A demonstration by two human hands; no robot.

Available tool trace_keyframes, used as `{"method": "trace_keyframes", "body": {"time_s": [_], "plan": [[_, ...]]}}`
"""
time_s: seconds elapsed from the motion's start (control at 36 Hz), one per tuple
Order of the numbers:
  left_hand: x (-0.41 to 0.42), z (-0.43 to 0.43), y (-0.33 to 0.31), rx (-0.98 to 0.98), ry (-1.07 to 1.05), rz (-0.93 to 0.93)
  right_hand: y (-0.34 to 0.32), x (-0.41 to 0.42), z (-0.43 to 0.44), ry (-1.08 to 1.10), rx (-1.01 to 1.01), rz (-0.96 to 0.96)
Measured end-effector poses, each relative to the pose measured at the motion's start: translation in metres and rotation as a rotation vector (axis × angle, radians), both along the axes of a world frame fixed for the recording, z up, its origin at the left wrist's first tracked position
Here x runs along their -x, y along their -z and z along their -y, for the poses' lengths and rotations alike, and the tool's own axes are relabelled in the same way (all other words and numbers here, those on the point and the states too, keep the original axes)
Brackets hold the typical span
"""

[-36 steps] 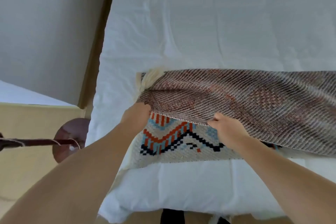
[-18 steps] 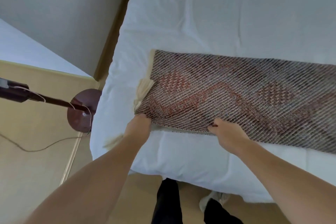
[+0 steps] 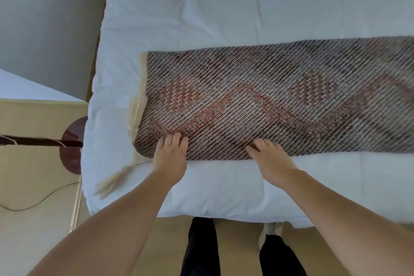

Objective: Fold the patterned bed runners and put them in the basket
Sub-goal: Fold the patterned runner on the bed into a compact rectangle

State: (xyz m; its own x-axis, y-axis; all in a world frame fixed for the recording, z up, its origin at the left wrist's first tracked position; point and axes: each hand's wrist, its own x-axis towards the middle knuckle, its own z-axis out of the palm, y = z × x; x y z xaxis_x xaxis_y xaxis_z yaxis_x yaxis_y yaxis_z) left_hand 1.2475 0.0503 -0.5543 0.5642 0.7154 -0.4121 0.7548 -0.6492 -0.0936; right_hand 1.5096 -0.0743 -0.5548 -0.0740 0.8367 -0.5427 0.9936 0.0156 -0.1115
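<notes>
Left hand (image 3: 171, 157) and right hand (image 3: 272, 161) press open-fingered on the brown-red woven bed runner (image 3: 257, 101). Uneven pressure could skew its fold.

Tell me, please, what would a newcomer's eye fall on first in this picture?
First, the woven brown bed runner with its faint reddish zigzag, lying flat across the white bed. Next, the two bare hands at its near edge: the left hand and the right hand both rest on the cloth, fingers fairly straight. A cream tassel trails from the runner's left corner over the bed.
</notes>
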Motion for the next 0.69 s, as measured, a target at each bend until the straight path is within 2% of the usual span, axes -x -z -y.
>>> {"method": "trace_keyframes", "body": {"time_s": [0.22,0.39,0.58,0.69], "plan": [[-0.122,0.034,0.026,0.005,0.282,0.037,-0.001,-0.116,0.063,0.229,-0.086,0.258],[-0.204,0.068,0.030,0.039,0.319,0.090,-0.003,-0.198,0.119,0.380,-0.049,0.392],[-0.279,0.098,0.029,0.085,0.293,0.124,0.010,-0.256,0.138,0.396,-0.062,0.384],[-0.308,0.112,0.030,0.112,0.180,0.134,0.022,-0.279,0.138,0.341,-0.064,0.309]]}}
